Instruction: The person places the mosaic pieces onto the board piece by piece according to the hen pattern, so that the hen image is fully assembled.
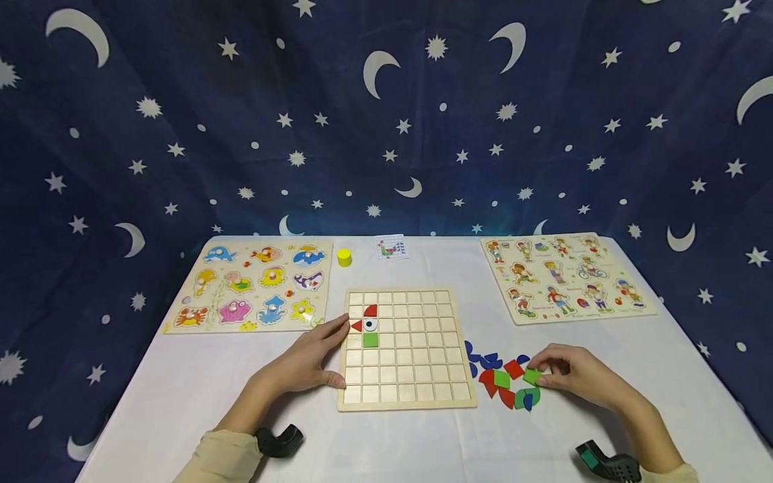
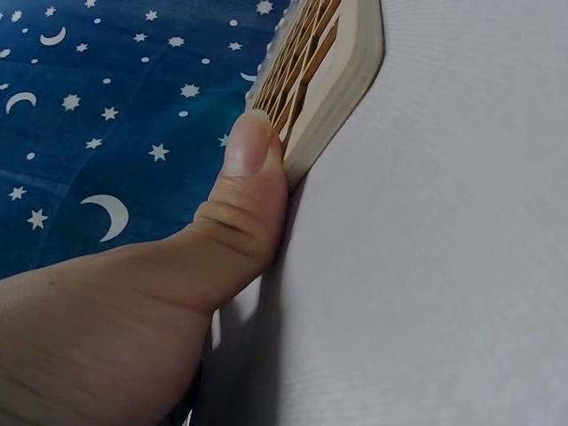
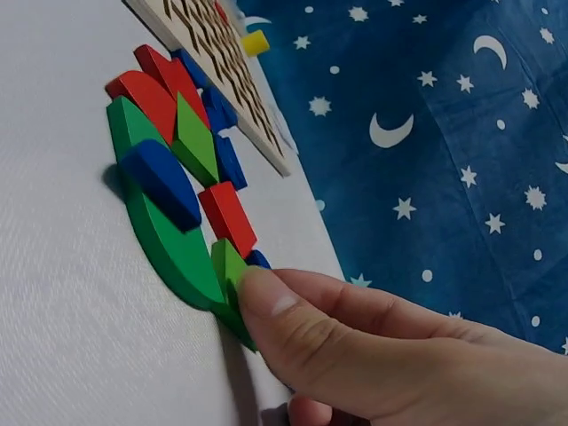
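I have the light green square (image 1: pixel 533 376) at the lower right of the frame, on the right side of a loose cluster of pieces; the grip of the right hand (image 1: pixel 574 376) is clamped on it, thumb against fingertip. In the right wrist view it stands tilted beside the dark green pieces (image 1: pixel 531 397) — I cannot tell whether they touch. A blue half-round (image 1: pixel 528 401) lies on top of those. Left of it in the cluster I see a red square (image 1: pixel 514 369), another green square (image 1: pixel 502 379), red curved pieces (image 1: pixel 506 398) and several blue pieces (image 1: pixel 490 361). Lower centre is the wooden grid board (image 1: pixel 407 406), carrying a red quarter-round (image 1: pixel 371 310), a red triangle (image 1: pixel 357 326), a white piece with a black dot (image 1: pixel 370 325) and a green tile (image 1: pixel 370 340), all grouped toward its upper left. The left hand (image 1: pixel 308 359) rests along the board's left edge, its grip apart — thumb and fingers spread, nothing pinched. Beyond the board, I make out a yellow cylinder (image 1: pixel 344 257) and a small picture card (image 1: pixel 391 247). A sea-animal puzzle (image 1: pixel 328 268) lies centre left, a puzzle of sports figures (image 1: pixel 537 298) centre right, all on the white-covered desk (image 1: pixel 423 443), with a starry blue cloth (image 1: pixel 386 168) behind.
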`<state>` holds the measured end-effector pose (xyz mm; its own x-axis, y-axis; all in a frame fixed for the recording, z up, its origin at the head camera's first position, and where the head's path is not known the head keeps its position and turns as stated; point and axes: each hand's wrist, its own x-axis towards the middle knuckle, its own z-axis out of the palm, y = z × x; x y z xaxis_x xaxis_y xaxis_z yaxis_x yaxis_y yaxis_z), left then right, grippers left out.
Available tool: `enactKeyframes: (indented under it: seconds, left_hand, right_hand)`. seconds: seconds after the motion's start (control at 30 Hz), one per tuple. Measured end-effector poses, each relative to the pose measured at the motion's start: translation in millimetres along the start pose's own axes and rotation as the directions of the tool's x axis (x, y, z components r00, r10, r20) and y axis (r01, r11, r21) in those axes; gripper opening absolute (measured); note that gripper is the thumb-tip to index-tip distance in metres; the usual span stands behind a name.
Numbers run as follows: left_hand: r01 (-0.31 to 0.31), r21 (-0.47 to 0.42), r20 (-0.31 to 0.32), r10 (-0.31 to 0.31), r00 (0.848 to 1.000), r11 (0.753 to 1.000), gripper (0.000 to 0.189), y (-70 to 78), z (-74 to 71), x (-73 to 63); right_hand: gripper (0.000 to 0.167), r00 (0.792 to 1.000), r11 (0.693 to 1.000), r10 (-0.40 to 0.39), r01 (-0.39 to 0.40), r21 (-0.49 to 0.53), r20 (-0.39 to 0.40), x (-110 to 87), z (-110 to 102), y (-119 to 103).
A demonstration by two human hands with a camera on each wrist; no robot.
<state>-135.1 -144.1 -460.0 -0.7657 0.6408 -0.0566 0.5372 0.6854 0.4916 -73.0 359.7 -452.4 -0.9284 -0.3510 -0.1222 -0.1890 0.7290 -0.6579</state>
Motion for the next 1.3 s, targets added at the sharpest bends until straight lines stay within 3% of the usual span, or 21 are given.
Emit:
enactKeyframes:
  seconds: [0.3,0.8,1.0,1.3]
  left_hand:
    - [0.005,-0.011,-0.002,-0.005,1.0,1.0,0.106,1.8,-1.4,-0.9]
    - [-0.003,-0.001,-0.008,0.003,1.0,1.0,0.105,1.6,-1.4,-0.8]
    - [0.004,-0.007,-0.007,-0.004,1.0,1.0,0.106,2.5,-1.7,-0.4]
    - [0.005,-0.007,-0.005,-0.005,1.0,1.0,0.106,1.6,-1.0,-0.6]
  right_hand:
    - [0.027,0.997,0.997,0.072,-0.073,-0.036,-0.039,8.2,7,-3]
    - [0.017,0.988,0.98,0.126,-0.139,-0.14,-0.093,20.8,13,-20]
    - [0.028,0.992,0.982,0.106,-0.116,-0.149,-0.07,19.2,10,-22]
    - [0.027,0.988,0.961,0.108,-0.132,-0.243,-0.112,19.5,9,-23]
